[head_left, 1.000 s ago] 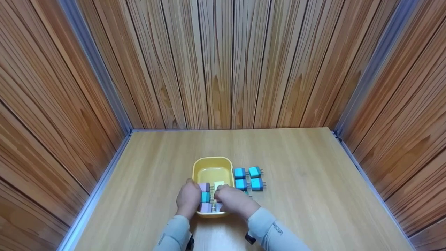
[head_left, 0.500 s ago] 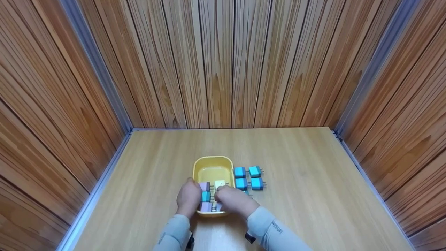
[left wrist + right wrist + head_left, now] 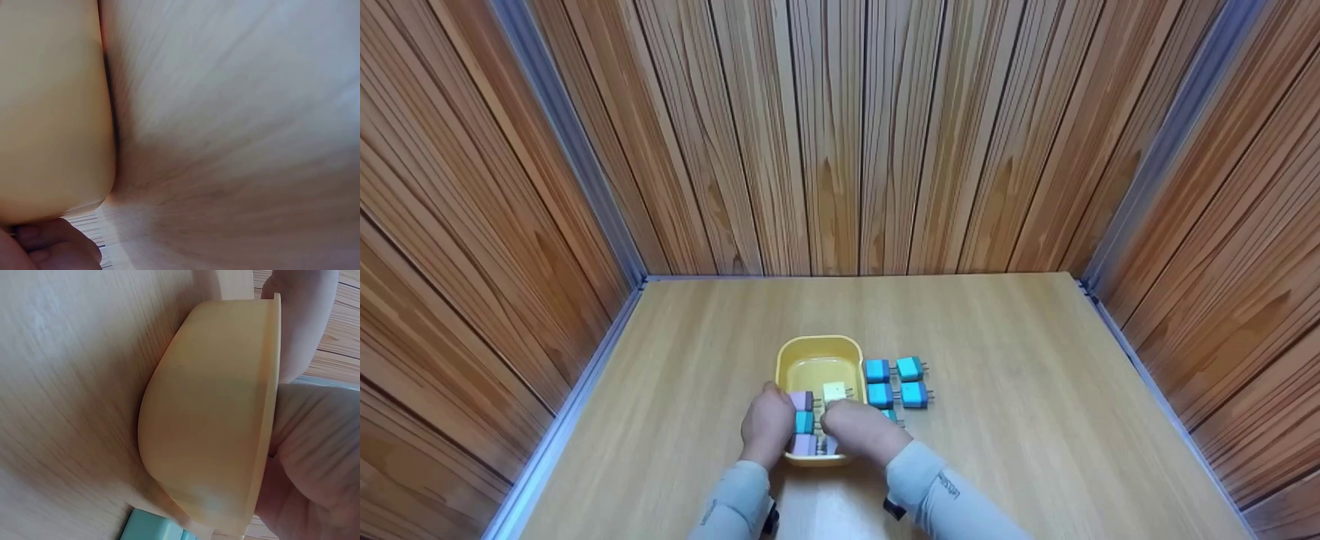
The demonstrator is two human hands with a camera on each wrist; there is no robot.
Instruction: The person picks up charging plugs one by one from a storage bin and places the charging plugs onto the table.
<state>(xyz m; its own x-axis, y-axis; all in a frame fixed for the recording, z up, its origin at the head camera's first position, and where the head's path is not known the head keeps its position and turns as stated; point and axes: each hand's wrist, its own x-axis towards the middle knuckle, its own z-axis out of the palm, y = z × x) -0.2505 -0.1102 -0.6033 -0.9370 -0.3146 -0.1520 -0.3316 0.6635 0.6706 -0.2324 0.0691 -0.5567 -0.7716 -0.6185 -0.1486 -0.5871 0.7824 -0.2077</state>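
Note:
A yellow plastic bin (image 3: 819, 346) holds several two-pin plug adapters near its front: a lilac one (image 3: 800, 400), a teal one (image 3: 804, 422), another lilac one (image 3: 804, 445) and a cream one (image 3: 834, 391). My left hand (image 3: 767, 424) grips the bin's left rim, thumb on top; its curled fingers (image 3: 59, 247) show beside the bin wall in the left wrist view. Reaching over the right rim, my right hand (image 3: 866, 429) has its fingertips down inside the bin among the adapters. Those fingertips are hidden, and I cannot tell whether they pinch an adapter.
Right of the bin, several blue-and-teal plug adapters (image 3: 914, 394) lie on the wooden table (image 3: 997, 420), pins pointing right. One of them (image 3: 889, 414) is partly covered by the right hand. Wood-plank walls (image 3: 840, 150) enclose the back and sides.
The right hand and wrist have shifted slightly left and down, baring more of the cream adapter and of the teal one beside the bin. The left hand keeps its grip on the rim.

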